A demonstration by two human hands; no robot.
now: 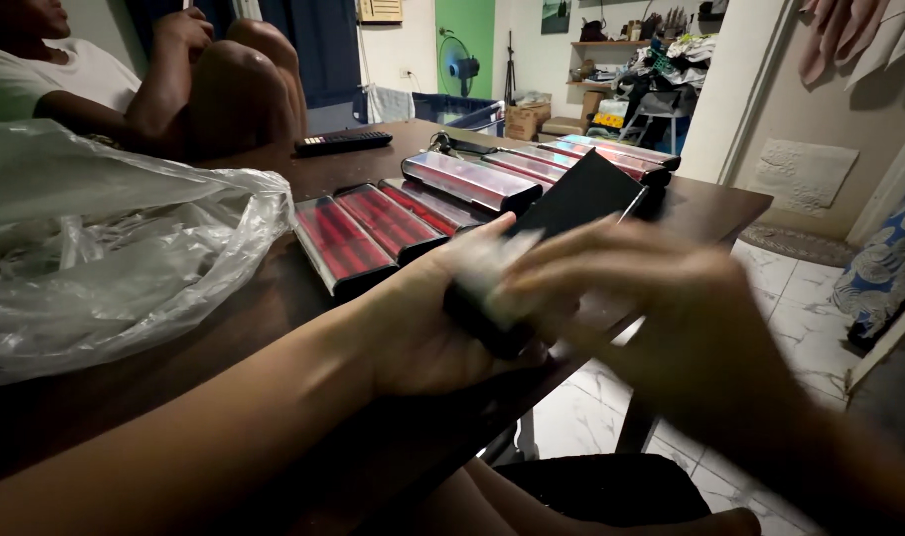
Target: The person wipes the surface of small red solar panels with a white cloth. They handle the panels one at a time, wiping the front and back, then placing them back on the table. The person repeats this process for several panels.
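Forearms enter from 6 and 7 o'clock. Left hand (422, 328) has its fingers clenched around a slim black case (556, 233), held above the near edge of the dark desk (710, 213) and angled toward 1 o'clock. Right hand (671, 308) (motion-blurred) lies over the case's near end; its grasp cannot be told. The case looks stiff, light and smooth, best taken by its long edges. Rows of red-windowed cases (388, 223) lie at 11 o'clock; a crumpled clear plastic bag (105, 248) sits at 9 o'clock.
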